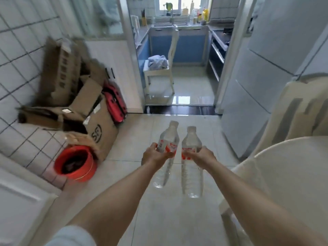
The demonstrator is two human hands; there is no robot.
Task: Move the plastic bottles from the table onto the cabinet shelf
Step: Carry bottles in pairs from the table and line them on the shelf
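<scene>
Left hand and right hand: each wrapped round the label band of one clear plastic bottle, both carried in mid-air above the floor, no cabinet shelf in view; likely risk, a smooth bottle slipping through a mid-body grip.

a heap of cardboard boxes leans on the tiled wall at the left, with a red bag just behind it and an orange bucket in front. through the doorway stands a white chair with cloth on its seat; a fridge is at the right.
</scene>
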